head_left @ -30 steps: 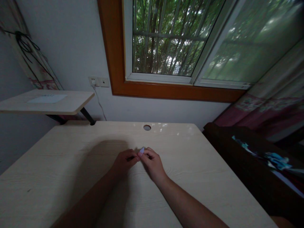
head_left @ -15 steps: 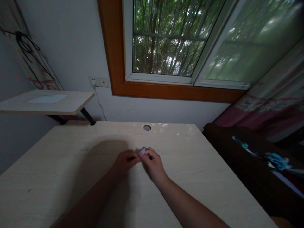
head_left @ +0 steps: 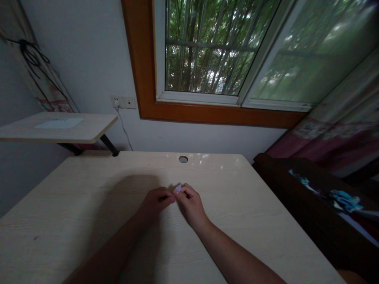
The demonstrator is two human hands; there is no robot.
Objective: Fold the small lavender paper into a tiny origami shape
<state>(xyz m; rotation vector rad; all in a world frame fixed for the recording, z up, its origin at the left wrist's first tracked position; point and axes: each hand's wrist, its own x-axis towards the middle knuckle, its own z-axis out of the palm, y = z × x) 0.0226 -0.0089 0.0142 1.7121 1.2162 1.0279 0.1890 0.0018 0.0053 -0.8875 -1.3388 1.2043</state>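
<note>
Both of my hands meet over the middle of a pale wooden desk (head_left: 89, 205). My left hand (head_left: 154, 203) and my right hand (head_left: 191, 205) each pinch a small pale bluish piece of paper (head_left: 178, 187) between fingertips and thumb. The fingers of both hands are curled closed around it. Only a small tip of the paper shows above the fingers; the rest is hidden. The hands rest low, on or just above the desk top.
A round cable hole (head_left: 183, 159) sits near the desk's far edge. A smaller raised shelf (head_left: 74, 128) with a white sheet stands at the back left. Wall sockets (head_left: 122, 102) and a barred window (head_left: 207, 51) lie behind; dark furniture (head_left: 310, 205) borders the right side.
The hands stay nearly still; the paper tip between the fingers has sunk slightly and shows less than a second ago.
</note>
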